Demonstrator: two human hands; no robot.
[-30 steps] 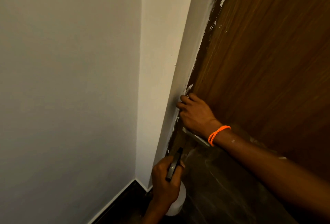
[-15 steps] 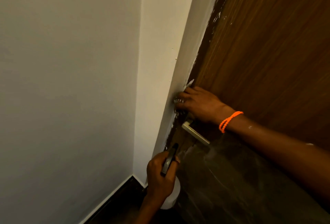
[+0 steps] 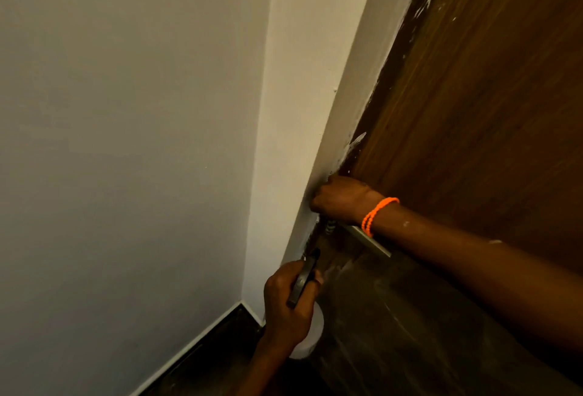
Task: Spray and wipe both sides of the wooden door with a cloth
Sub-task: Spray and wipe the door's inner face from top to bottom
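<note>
The brown wooden door (image 3: 473, 105) fills the right side, with white paint smears along its left edge. My right hand (image 3: 342, 201), an orange bracelet on its wrist, is curled against the door's edge just above the silver handle (image 3: 372, 244). It grips a striped cloth (image 3: 330, 228), of which only a small bit shows below the fingers. Lower down, my left hand (image 3: 287, 304) holds a spray bottle (image 3: 310, 335) with a white body and a black trigger head, its nozzle pointing up at the door edge.
A white door frame (image 3: 318, 105) meets a pale wall (image 3: 126, 143) on the left, forming a tight corner. A white skirting strip (image 3: 195, 342) runs along the dark floor below. The door's lower part looks dull and streaked.
My right hand has shifted along the door edge above the handle, and its stretched fingers have curled into a fist over the cloth. My left hand keeps hold of the bottle in much the same place.
</note>
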